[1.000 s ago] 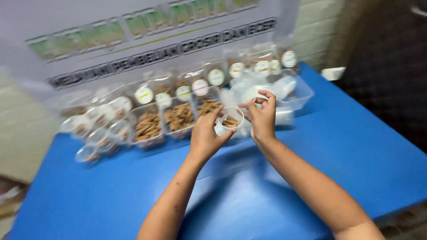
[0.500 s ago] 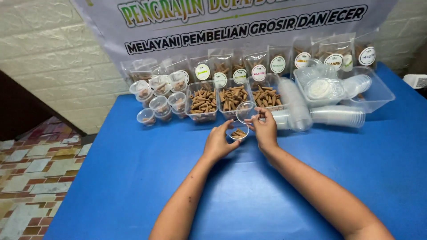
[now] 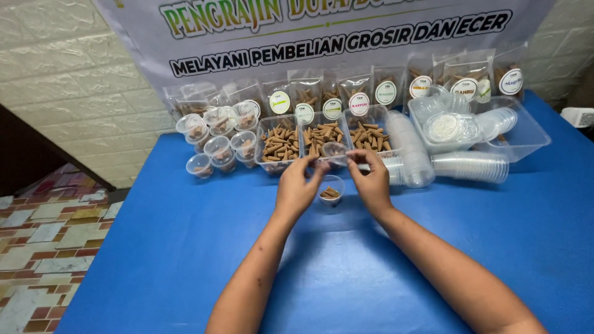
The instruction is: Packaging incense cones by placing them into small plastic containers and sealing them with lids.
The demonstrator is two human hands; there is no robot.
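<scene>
A small clear cup [image 3: 331, 193] with a few brown cones in it stands on the blue table [image 3: 185, 247], between my two hands. My left hand [image 3: 296, 188] and my right hand [image 3: 373, 180] meet just above it. Their fingertips pinch a thin clear round lid [image 3: 334, 150] from both sides, a little over the cup's mouth. Both forearms reach in from the bottom of the view.
Behind the cup stand three clear trays of brown cones [image 3: 322, 137], lidded small cups [image 3: 216, 142] at the left, stacked clear cups [image 3: 470, 166] lying on their side, a clear tub of lids [image 3: 526, 139] and labelled bags [image 3: 359, 93] under a banner. The table's left edge drops to a tiled floor [image 3: 43, 247].
My hands have drawn back from the trays toward me with the cup. The cup now stands on the table, and the lid is held over it. The view has steadied.
</scene>
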